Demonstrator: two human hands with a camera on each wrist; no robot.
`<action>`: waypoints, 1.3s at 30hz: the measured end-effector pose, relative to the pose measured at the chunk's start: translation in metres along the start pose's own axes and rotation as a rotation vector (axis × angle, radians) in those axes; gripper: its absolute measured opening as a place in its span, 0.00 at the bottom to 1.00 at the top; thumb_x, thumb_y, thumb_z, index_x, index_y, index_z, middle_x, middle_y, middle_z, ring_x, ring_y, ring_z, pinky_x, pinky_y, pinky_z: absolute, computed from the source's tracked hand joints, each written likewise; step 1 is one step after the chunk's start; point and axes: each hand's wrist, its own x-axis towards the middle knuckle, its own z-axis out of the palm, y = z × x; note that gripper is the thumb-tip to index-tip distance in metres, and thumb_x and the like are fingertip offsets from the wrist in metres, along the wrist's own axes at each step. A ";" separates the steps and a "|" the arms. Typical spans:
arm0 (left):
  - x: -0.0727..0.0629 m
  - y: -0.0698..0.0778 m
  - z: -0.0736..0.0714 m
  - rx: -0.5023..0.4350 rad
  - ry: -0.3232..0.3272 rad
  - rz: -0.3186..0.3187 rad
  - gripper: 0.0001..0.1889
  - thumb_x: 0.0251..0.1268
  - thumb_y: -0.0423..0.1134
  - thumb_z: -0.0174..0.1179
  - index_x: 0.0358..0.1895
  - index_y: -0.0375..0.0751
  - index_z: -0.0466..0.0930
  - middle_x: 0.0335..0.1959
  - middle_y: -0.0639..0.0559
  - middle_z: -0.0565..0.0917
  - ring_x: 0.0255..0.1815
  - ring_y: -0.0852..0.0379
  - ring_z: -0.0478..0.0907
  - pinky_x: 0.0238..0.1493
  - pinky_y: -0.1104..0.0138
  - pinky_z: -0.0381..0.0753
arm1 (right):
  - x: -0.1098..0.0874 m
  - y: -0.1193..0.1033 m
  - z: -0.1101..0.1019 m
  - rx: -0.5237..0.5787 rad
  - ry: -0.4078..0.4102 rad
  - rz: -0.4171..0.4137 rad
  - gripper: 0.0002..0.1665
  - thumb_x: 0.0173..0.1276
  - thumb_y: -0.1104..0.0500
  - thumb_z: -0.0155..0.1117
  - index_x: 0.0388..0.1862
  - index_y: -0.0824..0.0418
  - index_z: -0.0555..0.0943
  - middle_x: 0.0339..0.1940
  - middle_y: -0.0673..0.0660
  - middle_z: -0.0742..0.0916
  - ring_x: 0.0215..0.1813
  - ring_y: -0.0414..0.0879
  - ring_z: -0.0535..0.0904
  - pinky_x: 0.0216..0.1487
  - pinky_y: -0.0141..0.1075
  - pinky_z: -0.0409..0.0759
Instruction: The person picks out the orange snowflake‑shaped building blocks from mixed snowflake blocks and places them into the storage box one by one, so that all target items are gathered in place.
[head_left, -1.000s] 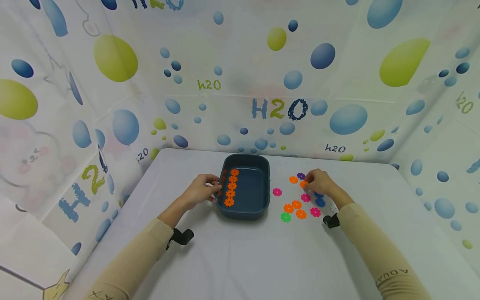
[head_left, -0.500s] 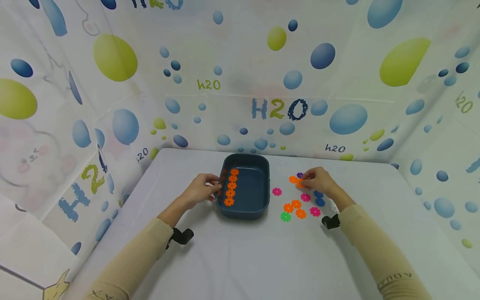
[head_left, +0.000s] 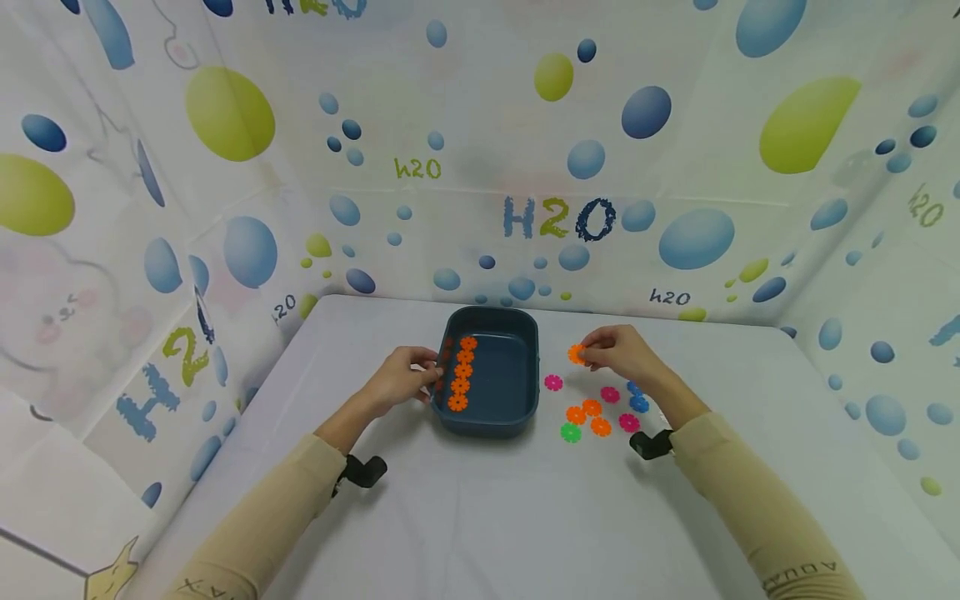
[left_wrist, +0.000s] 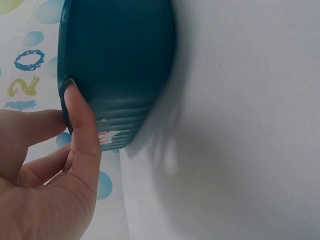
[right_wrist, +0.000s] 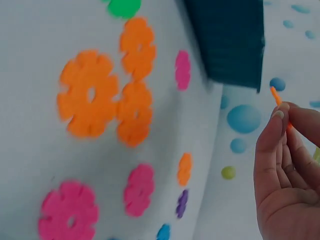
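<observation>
My left hand (head_left: 401, 377) grips the left rim of a dark teal-blue plastic tub (head_left: 504, 379), thumb and fingers on either side of the wall in the left wrist view. Inside, along the left side, lies a straight row of orange flower-shaped discs (head_left: 463, 369). To the tub's right, my right hand (head_left: 622, 354) pinches another orange flower-shaped disc (head_left: 576, 354) between thumb and fingertips. The right wrist view shows this held disc (right_wrist: 275, 95) edge-on, raised off the table. An orange disc (right_wrist: 185, 169) and a purple disc (right_wrist: 182, 203) on the table are hidden behind this hand in the head view.
Loose discs lie on the white tablecloth right of the tub: several orange ones (head_left: 592, 407), a green one (head_left: 571, 432), pink ones (head_left: 553, 382) and blue ones (head_left: 638, 403). A patterned backdrop (head_left: 480, 167) rises behind the table.
My right hand has lifted the orange disc from among the loose ones and moved it left, closer to the tub. My left hand has stayed on the rim.
</observation>
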 end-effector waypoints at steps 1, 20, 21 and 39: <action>0.000 0.000 0.000 -0.002 0.000 -0.003 0.21 0.76 0.30 0.56 0.66 0.21 0.69 0.44 0.40 0.76 0.38 0.52 0.79 0.33 0.64 0.89 | 0.000 -0.005 0.002 0.006 -0.004 -0.008 0.19 0.75 0.54 0.66 0.55 0.67 0.82 0.47 0.61 0.89 0.51 0.63 0.84 0.62 0.51 0.82; 0.005 0.001 -0.001 -0.011 -0.001 0.001 0.21 0.76 0.31 0.57 0.66 0.23 0.70 0.45 0.40 0.76 0.39 0.52 0.80 0.34 0.63 0.89 | 0.022 -0.100 0.058 0.043 -0.035 -0.104 0.12 0.72 0.61 0.69 0.49 0.68 0.82 0.43 0.62 0.88 0.45 0.60 0.85 0.55 0.49 0.86; 0.004 0.000 -0.001 -0.012 0.001 0.000 0.21 0.76 0.30 0.57 0.66 0.23 0.70 0.44 0.40 0.76 0.39 0.52 0.80 0.34 0.63 0.89 | 0.025 -0.102 0.061 0.042 -0.034 -0.103 0.12 0.72 0.61 0.69 0.48 0.68 0.83 0.43 0.63 0.89 0.45 0.59 0.85 0.55 0.50 0.86; 0.001 -0.002 -0.001 -0.030 -0.005 -0.006 0.20 0.76 0.30 0.58 0.65 0.22 0.70 0.45 0.39 0.76 0.38 0.51 0.79 0.33 0.63 0.89 | 0.080 -0.119 0.109 0.075 0.063 0.115 0.03 0.68 0.70 0.67 0.39 0.70 0.85 0.41 0.63 0.86 0.48 0.61 0.87 0.49 0.44 0.89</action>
